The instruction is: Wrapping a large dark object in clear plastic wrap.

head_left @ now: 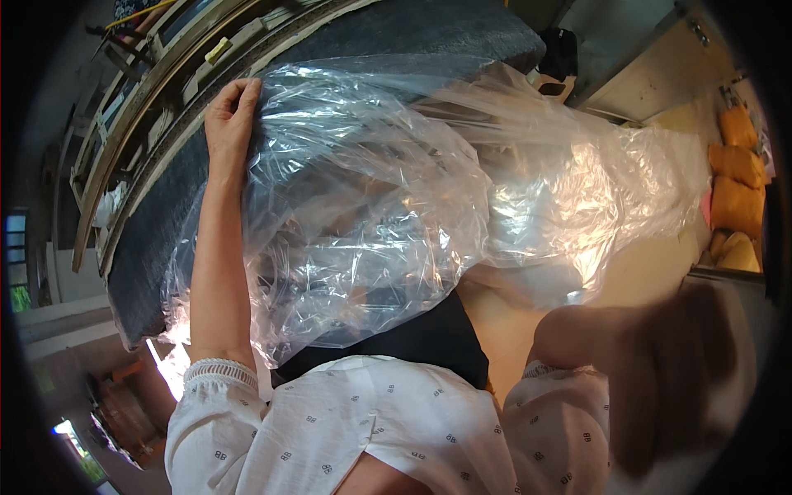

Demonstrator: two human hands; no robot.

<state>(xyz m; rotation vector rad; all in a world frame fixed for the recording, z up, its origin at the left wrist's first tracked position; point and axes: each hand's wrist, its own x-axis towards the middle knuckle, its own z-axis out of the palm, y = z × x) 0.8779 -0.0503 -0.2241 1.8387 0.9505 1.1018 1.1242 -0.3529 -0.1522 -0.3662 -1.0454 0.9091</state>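
The left hand [228, 125] pinches the far left edge of a clear plastic sheet [363, 190], which lies crumpled and glinting over a dark grey bench [153, 247] and trails off to the person's right. The right hand [681, 371] (blurred and shadowed, so its grip is hard to read) is raised well apart from the left one, close to the camera. Yellow-orange bundles [737, 198] sit at the right rim, near the sheet's trailing end.
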